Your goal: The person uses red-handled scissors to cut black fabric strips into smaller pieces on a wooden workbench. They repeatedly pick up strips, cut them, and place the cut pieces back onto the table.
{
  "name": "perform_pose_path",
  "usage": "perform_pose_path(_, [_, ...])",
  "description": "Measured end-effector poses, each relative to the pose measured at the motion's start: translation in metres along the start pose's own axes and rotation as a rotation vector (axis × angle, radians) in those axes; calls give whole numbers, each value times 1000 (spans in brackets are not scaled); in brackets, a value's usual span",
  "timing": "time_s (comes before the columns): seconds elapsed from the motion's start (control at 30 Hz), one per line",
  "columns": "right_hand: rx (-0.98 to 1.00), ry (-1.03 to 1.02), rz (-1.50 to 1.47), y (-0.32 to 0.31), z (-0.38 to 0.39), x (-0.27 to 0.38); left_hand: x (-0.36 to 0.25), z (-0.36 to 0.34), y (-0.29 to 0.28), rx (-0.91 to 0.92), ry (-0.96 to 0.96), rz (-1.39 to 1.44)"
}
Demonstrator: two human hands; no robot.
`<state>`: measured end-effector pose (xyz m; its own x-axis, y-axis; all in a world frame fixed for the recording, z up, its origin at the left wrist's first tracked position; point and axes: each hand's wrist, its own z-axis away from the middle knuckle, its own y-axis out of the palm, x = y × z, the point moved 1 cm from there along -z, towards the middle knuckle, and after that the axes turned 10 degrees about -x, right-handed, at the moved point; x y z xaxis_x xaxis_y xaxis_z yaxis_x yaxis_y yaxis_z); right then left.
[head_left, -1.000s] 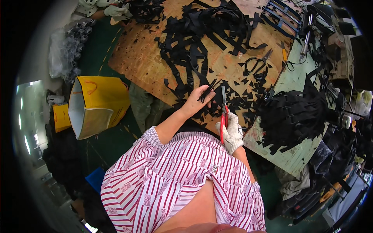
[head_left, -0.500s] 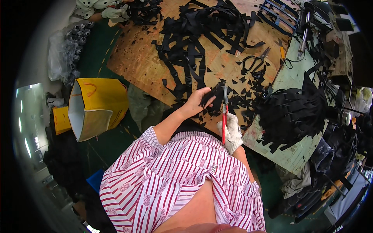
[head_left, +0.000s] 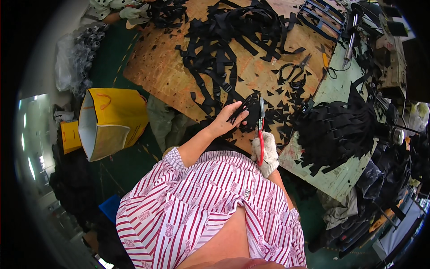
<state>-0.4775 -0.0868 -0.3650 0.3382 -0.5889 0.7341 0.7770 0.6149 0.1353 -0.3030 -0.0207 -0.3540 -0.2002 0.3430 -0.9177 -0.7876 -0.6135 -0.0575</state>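
Pinches a bunch of thin black strips (head_left: 242, 107) between the thumb and fingers of the bare left hand (head_left: 225, 120), in front of the body and over the near part of a brown wooden tabletop (head_left: 156, 62). Wraps the right hand (head_left: 267, 154), in a knitted white glove, around the lower part of a red-handled tool (head_left: 261, 127). Points this tool away from the body, with metal jaws just to the right of the strips. Cannot tell, at this size, the exact state of the jaws, parted or pressed together, nor any contact with the strips.

Shows black triangular scraps (head_left: 286, 107) scattered to the right of the tool. Shows, farther across the tabletop, a big tangle of black straps (head_left: 233, 24), partly fitted with buckles, and right of it, black-handled scissors (head_left: 301, 67) near a yellow-handled tool (head_left: 325, 58). Has a thick mound of black pieces (head_left: 338, 134) at right, on a pale green surface (head_left: 309, 163). Shows a yellow bag (head_left: 117, 107) at left, beside the tabletop, and at upper left another person's gloved hand (head_left: 131, 12) beside a smaller black pile (head_left: 168, 13).
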Motion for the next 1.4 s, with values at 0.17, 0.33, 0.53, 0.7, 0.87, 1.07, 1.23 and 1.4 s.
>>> perform_pose_path(0.17, [15,-142,223,0,-23,-24,0,1,-10,-15,39,-43])
perform_pose_path(0.33, [22,-24,26,5,-12,-5,4,3,-16,-24,28,-19])
perform_pose_path(0.53, [85,13,-196,2,-19,-8,-3,7,-27,-87,38,-25])
perform_pose_path(0.7, [154,-27,-219,-3,-18,16,-3,16,-64,-461,570,-332])
perform_pose_path(0.87, [82,69,-45,-6,-29,7,-44,29,-85,-348,272,16])
perform_pose_path(1.07, [179,-132,323,4,-36,-21,-29,27,-56,-366,32,118])
perform_pose_path(1.23, [134,-271,436,2,-29,-14,-29,22,-32,-304,-2,166])
perform_pose_path(1.4, [80,-434,513,7,-19,-3,-21,22,-22,-170,-58,66])
